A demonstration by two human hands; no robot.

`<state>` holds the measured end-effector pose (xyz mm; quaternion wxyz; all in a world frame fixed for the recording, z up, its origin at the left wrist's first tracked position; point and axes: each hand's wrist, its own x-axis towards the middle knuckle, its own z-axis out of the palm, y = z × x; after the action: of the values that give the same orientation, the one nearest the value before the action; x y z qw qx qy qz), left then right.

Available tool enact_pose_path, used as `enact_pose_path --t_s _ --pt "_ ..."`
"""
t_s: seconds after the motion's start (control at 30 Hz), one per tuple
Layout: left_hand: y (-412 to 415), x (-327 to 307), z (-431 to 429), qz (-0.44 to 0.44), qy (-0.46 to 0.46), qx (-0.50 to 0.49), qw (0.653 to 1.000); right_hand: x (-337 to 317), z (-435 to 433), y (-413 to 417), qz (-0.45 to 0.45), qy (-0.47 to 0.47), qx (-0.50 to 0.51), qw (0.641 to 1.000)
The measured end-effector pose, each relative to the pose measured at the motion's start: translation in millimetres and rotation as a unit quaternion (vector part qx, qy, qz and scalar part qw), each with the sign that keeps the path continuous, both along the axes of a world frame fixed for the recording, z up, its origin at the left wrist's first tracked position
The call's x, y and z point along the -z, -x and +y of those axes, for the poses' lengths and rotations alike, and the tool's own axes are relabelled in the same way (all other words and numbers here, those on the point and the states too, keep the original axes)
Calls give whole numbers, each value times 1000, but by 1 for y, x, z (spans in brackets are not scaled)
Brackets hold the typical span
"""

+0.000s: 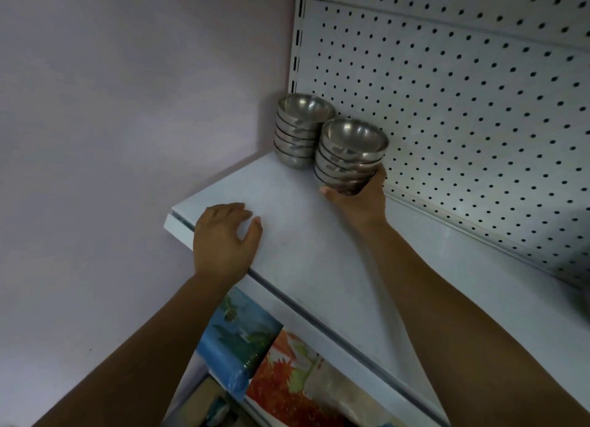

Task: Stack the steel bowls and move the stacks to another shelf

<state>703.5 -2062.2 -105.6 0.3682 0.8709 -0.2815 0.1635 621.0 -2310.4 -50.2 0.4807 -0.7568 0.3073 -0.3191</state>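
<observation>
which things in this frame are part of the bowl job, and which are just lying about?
Part of the job:
near bowl stack, gripped low by the right hand
far bowl stack, in the corner
white shelf under them
left hand, holding nothing, at the shelf's front edge

Just lying about:
painted canvases below the shelf
pegboard back panel

No legible txt, labels, brands or nos. anywhere. Steel bowls: no stamp readable. Pics below shelf: painted scenery only, no lettering.
</observation>
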Motion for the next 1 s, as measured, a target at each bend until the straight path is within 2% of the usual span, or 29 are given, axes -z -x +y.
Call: enact_pose_path --t_s 0.33,0.57,0.87,1.0 --pt "0 -1 -1 24 16 -16 999 6 -12 -26 -6 -15 67 998" --pt "1 -1 -1 37 19 -19 999 -4 -7 -18 49 -7 66 997" --pt "5 -10 1 38 1 -13 999 -13 37 32 88 -24 0 996" --pt "7 -13 5 70 1 15 997 -23 75 70 100 12 -50 994"
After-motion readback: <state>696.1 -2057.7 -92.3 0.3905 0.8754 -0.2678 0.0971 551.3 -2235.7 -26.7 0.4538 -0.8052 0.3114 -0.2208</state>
